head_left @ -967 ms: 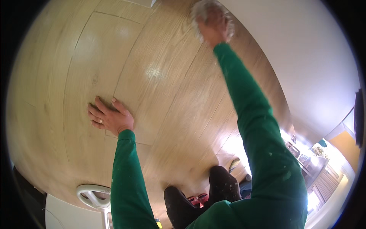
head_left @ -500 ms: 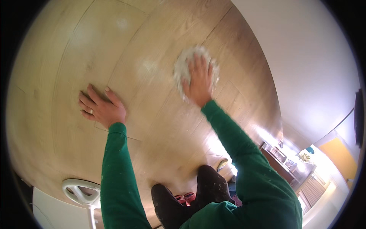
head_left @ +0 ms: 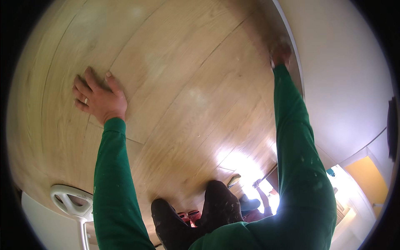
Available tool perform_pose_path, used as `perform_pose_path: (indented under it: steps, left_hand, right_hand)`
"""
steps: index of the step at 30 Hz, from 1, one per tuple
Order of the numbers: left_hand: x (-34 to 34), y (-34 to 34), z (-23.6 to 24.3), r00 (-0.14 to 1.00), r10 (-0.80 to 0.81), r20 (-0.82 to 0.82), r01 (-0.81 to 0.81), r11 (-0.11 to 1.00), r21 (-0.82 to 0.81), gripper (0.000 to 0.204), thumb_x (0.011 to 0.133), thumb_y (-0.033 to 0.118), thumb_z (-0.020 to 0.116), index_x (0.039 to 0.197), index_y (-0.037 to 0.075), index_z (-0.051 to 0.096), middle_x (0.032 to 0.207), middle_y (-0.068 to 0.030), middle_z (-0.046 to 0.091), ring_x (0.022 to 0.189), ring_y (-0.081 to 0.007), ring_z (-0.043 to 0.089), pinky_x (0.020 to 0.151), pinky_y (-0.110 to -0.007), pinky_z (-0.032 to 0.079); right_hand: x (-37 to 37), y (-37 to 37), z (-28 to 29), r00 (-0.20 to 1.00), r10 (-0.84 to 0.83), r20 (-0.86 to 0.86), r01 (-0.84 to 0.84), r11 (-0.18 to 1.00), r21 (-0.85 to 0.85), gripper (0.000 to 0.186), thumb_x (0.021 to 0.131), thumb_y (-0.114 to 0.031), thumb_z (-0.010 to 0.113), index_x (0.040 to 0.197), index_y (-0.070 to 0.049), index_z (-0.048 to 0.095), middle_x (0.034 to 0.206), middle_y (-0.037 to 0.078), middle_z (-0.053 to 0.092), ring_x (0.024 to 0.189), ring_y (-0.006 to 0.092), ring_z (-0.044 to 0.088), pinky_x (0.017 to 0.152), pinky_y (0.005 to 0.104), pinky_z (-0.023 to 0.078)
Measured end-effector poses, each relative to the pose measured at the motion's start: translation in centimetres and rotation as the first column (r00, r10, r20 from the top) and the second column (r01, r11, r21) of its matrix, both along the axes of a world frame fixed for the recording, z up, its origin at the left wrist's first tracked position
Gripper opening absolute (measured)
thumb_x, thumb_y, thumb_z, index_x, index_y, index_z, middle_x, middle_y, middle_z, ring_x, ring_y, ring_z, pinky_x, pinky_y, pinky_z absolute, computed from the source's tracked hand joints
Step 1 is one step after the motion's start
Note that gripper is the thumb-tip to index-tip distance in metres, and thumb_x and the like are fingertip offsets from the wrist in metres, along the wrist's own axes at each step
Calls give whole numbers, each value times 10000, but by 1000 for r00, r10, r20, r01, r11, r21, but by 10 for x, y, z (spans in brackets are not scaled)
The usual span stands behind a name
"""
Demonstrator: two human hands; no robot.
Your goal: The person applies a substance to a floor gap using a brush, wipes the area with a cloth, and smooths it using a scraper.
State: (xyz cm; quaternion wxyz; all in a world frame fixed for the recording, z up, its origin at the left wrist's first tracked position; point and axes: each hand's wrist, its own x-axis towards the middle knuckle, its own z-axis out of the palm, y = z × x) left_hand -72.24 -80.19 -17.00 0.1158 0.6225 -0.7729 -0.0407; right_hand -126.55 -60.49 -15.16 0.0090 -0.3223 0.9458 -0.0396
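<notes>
My left hand (head_left: pixel 100 98) lies flat on the wood-plank floor (head_left: pixel 166 112), fingers spread, a ring on one finger. Nothing is in it. At the end of the outstretched right arm, my right hand (head_left: pixel 282 53) is down by the foot of the white wall, smeared by motion and in shadow. Its fingers cannot be made out. A small white patch shows at its near edge; the pale cloth seen under this hand earlier is otherwise hidden.
White wall (head_left: pixel 337 79) bounds the floor on the right. My dark knees (head_left: pixel 218 202) are on the floor. A white spoked ring on a pole (head_left: pixel 75 202) stands lower left. Behind me are a small yellowish object (head_left: pixel 234 180) and what looks like another person's arm (head_left: pixel 263 198), beside bright glare.
My right hand has swept from the middle of the floor right and forward to the wall's foot. My left hand appears slightly farther left and higher, still flat.
</notes>
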Motion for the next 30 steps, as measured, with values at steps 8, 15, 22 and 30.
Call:
perform_pose_path:
  steps: [8,15,22,30]
  left_hand:
    - [-1,0,-5,1000,-15,4,15,998,-58,706,1017,616,435,1560,165,436,1629,-198,344,1531,-389,239,1199,-651,139]
    - [-3,-2,-15,1000,-24,-12,23,993,-114,716,1019,640,419,1569,184,444,1636,-178,359,1535,-402,264,1209,-653,155]
    - [3,0,-12,1000,-2,-20,0,994,-107,708,1028,649,393,1583,211,425,1651,-171,343,1548,-399,250,1216,-645,157]
    - [4,2,-7,999,3,42,2,993,-119,704,1029,650,392,1581,215,430,1648,-161,348,1537,-402,262,1212,-652,172]
  right_hand:
    - [14,-52,-1,991,133,-33,-134,990,-38,689,1065,-472,384,1645,-114,286,1715,149,246,1588,366,165,1289,529,100]
    - [44,-76,-6,977,192,-88,-204,964,-170,683,1055,-474,427,1618,-98,340,1681,171,296,1568,381,215,1272,549,147]
    - [61,11,-18,980,187,-72,-196,969,-150,690,1040,-456,433,1603,-62,369,1663,205,337,1558,419,248,1262,589,171]
    - [98,24,-30,956,247,-156,-269,953,-142,655,1041,-407,472,1582,-44,407,1649,205,367,1545,402,288,1253,563,212]
